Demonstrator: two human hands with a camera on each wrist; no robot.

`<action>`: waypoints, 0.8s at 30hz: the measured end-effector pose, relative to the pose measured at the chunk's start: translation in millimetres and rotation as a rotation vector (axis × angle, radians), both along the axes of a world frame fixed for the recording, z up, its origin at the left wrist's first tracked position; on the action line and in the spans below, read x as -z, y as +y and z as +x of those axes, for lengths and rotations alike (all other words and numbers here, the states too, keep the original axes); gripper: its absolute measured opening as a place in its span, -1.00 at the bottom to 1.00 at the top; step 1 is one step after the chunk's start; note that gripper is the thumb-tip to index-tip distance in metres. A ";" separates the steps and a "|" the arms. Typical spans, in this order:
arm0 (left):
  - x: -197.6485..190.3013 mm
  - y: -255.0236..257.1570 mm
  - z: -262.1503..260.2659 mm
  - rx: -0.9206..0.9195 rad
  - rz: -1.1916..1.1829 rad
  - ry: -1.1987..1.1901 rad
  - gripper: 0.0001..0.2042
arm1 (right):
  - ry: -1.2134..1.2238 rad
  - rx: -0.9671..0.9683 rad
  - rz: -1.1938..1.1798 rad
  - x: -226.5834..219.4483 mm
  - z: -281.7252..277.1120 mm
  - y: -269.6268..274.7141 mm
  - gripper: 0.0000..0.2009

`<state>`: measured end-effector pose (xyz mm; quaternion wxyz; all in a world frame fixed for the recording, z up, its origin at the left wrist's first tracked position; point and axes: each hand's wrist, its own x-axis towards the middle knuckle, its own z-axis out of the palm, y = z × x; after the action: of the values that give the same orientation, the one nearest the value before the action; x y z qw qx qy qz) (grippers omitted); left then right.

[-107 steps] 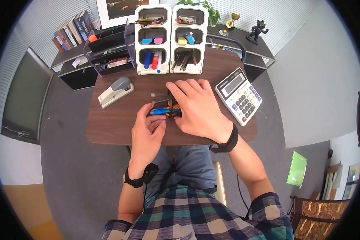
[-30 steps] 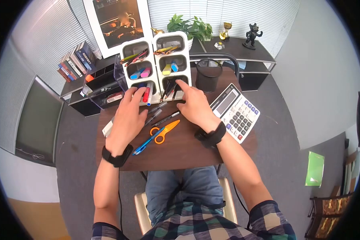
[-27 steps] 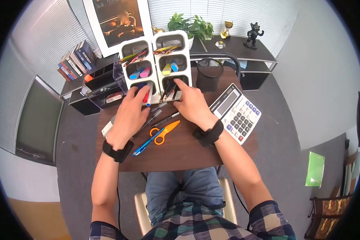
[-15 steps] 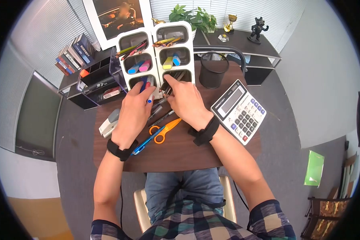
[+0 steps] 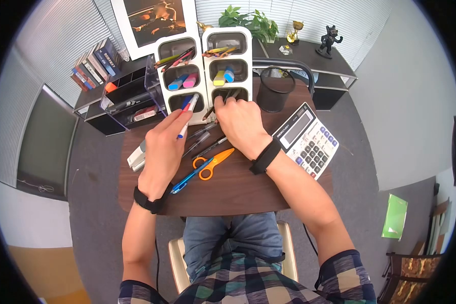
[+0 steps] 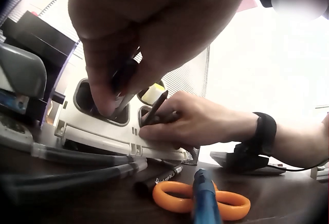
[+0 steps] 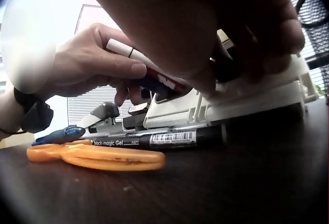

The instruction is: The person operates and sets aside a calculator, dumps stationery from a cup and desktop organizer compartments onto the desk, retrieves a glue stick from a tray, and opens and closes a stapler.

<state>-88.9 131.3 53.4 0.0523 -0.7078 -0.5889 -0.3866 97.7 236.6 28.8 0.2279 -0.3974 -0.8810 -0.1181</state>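
Note:
In the head view my left hand [image 5: 163, 147] pinches several markers [image 5: 188, 115], blue, red and white, tilted out of the lower left compartment of a white desk organizer [image 5: 238, 85]. The right wrist view shows the white marker [image 7: 121, 47] between its thumb and fingers. My right hand [image 5: 241, 121] is at the lower right compartment, fingers curled round dark pencils; their ends [image 6: 160, 104] stick out in the left wrist view. Below the hands lie orange scissors [image 5: 220, 157], a blue pen [image 5: 188, 178], a black gel pen [image 5: 209, 147] and clear-capped pens [image 5: 199, 140].
A black mesh cup [image 5: 274, 96] stands right of the organizer, near a large calculator [image 5: 301, 158]. A stapler [image 5: 137, 156] sits at the left, partly behind my left hand. Upper compartments hold colored pencils [image 5: 177, 60] and highlighters [image 5: 190, 80]. A clear-sided rack [image 5: 131, 104] stands behind left.
Earlier both hands were at the cup and its pens; now the cup stands at right, with pens and scissors lying loose. Over the last second, fingers closed on markers and pencils; the markers tilted outward.

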 end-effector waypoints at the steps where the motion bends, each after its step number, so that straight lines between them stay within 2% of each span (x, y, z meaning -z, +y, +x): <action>1: 0.6 -1.9 -1.2 -0.004 0.036 -0.012 -0.66 | -0.002 0.000 0.001 -1.3 1.6 -0.5 -0.76; 3: -0.5 -8.8 -2.6 -0.015 0.026 -0.079 -0.66 | 0.000 -0.051 0.037 -4.5 5.0 -2.5 -0.86; 8: -5.1 -35.3 -0.6 -0.054 0.035 -0.242 -0.67 | -0.002 -0.073 0.072 -3.6 5.7 -3.5 -0.85; 10: -14.8 -53.9 4.6 -0.076 -0.042 -0.562 -0.70 | 0.006 -0.086 0.064 -3.9 7.0 -5.0 -0.84; 11: -17.3 -64.0 4.0 -0.085 -0.046 -0.559 -0.70 | 0.021 -0.099 0.062 -5.1 9.9 -6.3 -0.82; 13: -18.5 -82.7 2.7 -0.136 -0.100 -0.745 -0.70 | 0.031 -0.097 0.037 -6.1 16.0 -11.0 -0.77; 14: -14.8 -91.4 1.1 -0.141 -0.104 -0.745 -0.70 | 0.030 -0.100 0.032 -7.7 20.0 -15.1 -0.77; 16: -3.8 -106.2 -4.3 -0.087 -0.162 -0.949 -0.68 | 0.087 -0.106 0.033 -12.2 29.9 -27.2 -0.77; 17: 3.1 -110.0 -5.3 -0.088 -0.168 -0.952 -0.68 | 0.129 -0.128 0.050 -12.8 35.2 -35.0 -0.72; 19: 18.9 -115.8 -5.3 -0.081 -0.197 -1.105 -0.67 | 0.153 -0.125 0.063 -15.1 43.8 -55.3 -0.70; 24: 33.6 -115.9 2.0 -0.082 -0.262 -1.139 -0.69 | 0.179 -0.104 0.140 -5.2 49.5 -97.1 -0.64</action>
<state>-87.0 15.4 19.8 -0.3454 -0.3659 -0.5938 -0.6278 147.2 139.6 34.1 0.3384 -0.3435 -0.8661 -0.1315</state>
